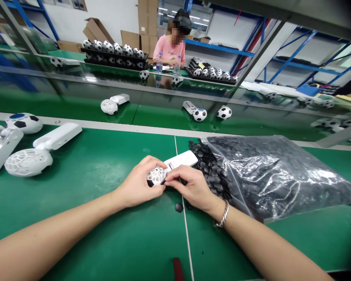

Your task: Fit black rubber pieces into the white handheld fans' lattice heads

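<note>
My left hand [143, 181] is wrapped round a white ball-shaped shell [157, 175] with a lattice surface and a few black patches. A white handle part [183, 159] extends from the shell to the upper right. The fingertips of my right hand [191, 185] are pinched together at the shell's right edge; whatever they hold is too small to make out. Just right of that hand, loose black pieces [212, 171] spill from a clear plastic bag [275, 175]. One black pentagon piece [179, 207] lies on the green table [105, 234] below my hands.
More white shells with handles [29, 162] lie at the left. Beyond the table's ledge, a green belt [152, 113] carries ball units [199, 114]. Across it, a person in pink [171, 50] works beside trays of balls [114, 54]. A dark red object [178, 269] is at the near edge.
</note>
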Available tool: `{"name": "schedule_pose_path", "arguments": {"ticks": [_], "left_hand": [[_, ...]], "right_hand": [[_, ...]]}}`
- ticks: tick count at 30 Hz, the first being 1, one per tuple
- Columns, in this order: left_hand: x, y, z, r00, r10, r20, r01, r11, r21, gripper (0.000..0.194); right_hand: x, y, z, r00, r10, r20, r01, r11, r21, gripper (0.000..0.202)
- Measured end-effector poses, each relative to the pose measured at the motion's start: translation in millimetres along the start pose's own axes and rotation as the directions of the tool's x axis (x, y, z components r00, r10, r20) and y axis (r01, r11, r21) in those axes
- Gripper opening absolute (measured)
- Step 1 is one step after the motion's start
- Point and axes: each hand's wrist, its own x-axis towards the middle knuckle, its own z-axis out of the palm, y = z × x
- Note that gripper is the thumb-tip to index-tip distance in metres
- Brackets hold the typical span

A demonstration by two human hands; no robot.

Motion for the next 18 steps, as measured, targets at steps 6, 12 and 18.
{"name": "schedule_pose_path", "arguments": {"ticks": [6,12,18], "left_hand": [[-0.6,3.3,0.2,1.0,-0.023,0.014,0.023,0.999,-0.029,0.036],[0.3,4.8,0.7,0.999,-0.049,0.004,0.049,0.999,-0.025,0.035],[1.7,6.8,1.1,0.999,-0.04,0.009,0.04,0.999,-0.016,0.032]], "right_hand": [[3.1,-2.7,-1.0,0.984,0.176,0.026,-0.177,0.983,0.055,0.005],[5.3,-6.6,-1.8,0.933,0.354,0.065,-0.36,0.915,0.184,0.008],[5.2,-5.6,-2.2,0.912,0.401,0.091,-0.411,0.886,0.214,0.012]]}}
